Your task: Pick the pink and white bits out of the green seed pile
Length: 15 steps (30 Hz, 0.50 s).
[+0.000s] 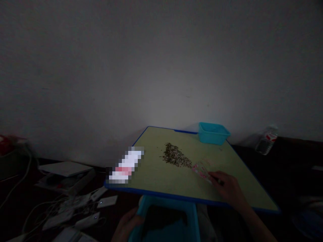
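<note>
My right hand (pixel 223 186) is closed on a flat, pink-and-white patterned card-like piece (pixel 200 170), held low over the table; its exact kind is too dim to tell. The far end of this piece lies beside a spread pile of small dark and pale grains (pixel 175 156). Below the front edge of the table, my left hand (pixel 128 223) grips the left wall of a blue plastic bin (pixel 197 223). A dark mass of loose material (pixel 164 218) covers part of the bin's floor.
A second blue bin (pixel 213 137) stands at the table's (pixel 156 181) back right corner. A pixelated bright phone-like screen (pixel 126 166) lies at the left edge. Cables and chargers (pixel 87 220) clutter the lower left. A plastic bottle (pixel 266 140) is at the right, near the wall.
</note>
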Motion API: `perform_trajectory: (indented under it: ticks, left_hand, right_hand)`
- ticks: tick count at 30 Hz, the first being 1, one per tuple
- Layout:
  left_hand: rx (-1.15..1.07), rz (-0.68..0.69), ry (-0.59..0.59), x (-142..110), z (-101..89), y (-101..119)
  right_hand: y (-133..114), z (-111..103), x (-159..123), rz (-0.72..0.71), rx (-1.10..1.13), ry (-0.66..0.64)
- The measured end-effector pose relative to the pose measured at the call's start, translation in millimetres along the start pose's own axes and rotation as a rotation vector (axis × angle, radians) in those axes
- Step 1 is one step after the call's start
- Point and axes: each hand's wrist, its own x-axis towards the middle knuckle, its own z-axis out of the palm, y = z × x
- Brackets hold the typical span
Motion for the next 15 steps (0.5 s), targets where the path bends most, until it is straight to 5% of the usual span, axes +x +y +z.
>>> perform_trajectory:
  ticks: [15]
  left_hand:
    - [-0.043, -0.005, 0.045, 1.2, 4.0, 2.5]
  right_hand:
    - [2.5, 5.6, 4.1, -0.017, 0.01, -0.024]
